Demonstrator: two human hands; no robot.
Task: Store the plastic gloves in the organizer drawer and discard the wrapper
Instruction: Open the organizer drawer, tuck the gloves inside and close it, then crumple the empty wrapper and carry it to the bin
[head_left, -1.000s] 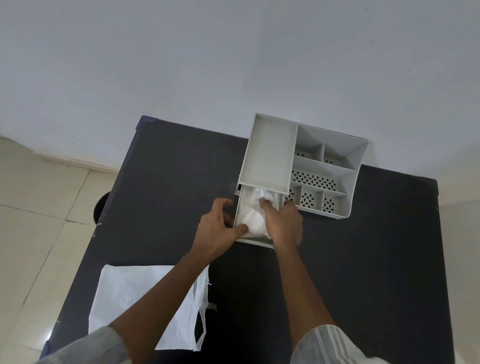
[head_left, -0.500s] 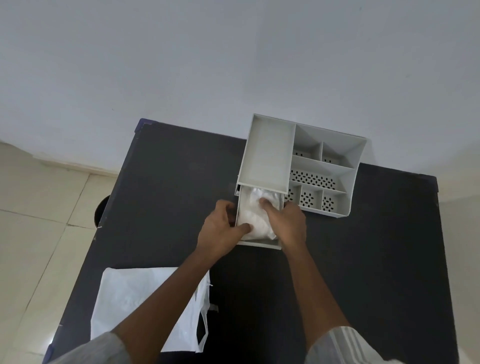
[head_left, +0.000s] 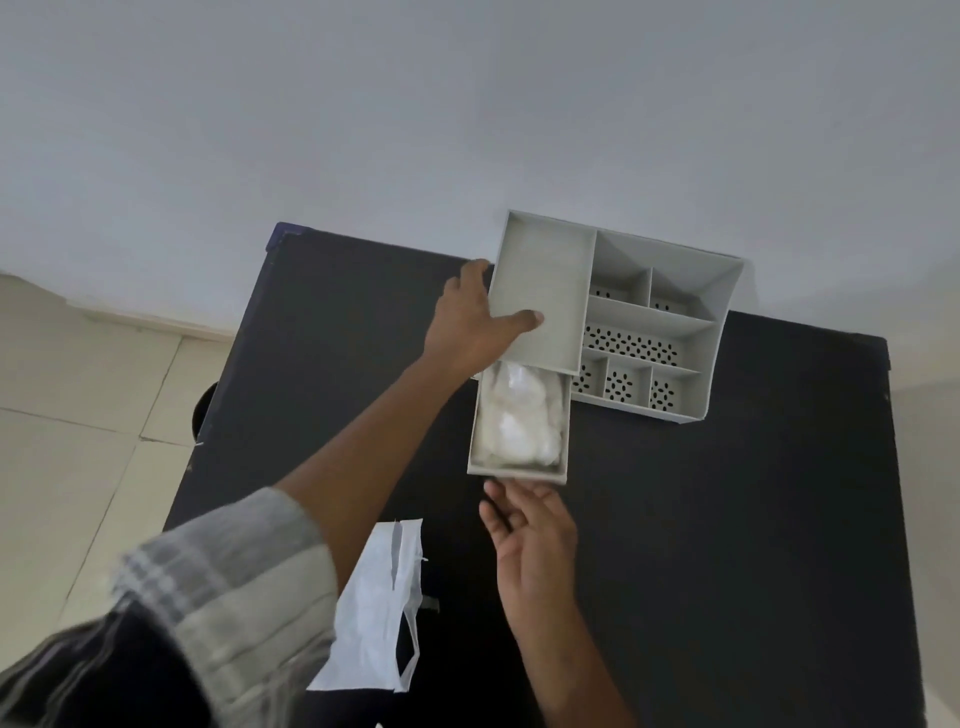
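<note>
The grey organizer (head_left: 670, 322) stands at the back of the black table (head_left: 727, 519). Its drawer (head_left: 514, 470) is pulled out toward me. The clear plastic gloves (head_left: 519, 415) lie bunched inside the drawer. My left hand (head_left: 475, 322) grips the left side of the organizer, thumb on its flat top. My right hand (head_left: 530, 525) is open just in front of the drawer's front wall, fingertips nearly touching it, holding nothing. The white wrapper (head_left: 376, 608) lies flat on the table near me, partly hidden under my left sleeve.
A dark round bin (head_left: 204, 410) shows on the tiled floor beside the table's left edge. The organizer's open compartments with perforated bottoms are on its right half. The wall is right behind the table.
Both hands have left the gloves in the drawer. My left hand went up to the organizer's left side and top. My right hand drew back to the drawer's front.
</note>
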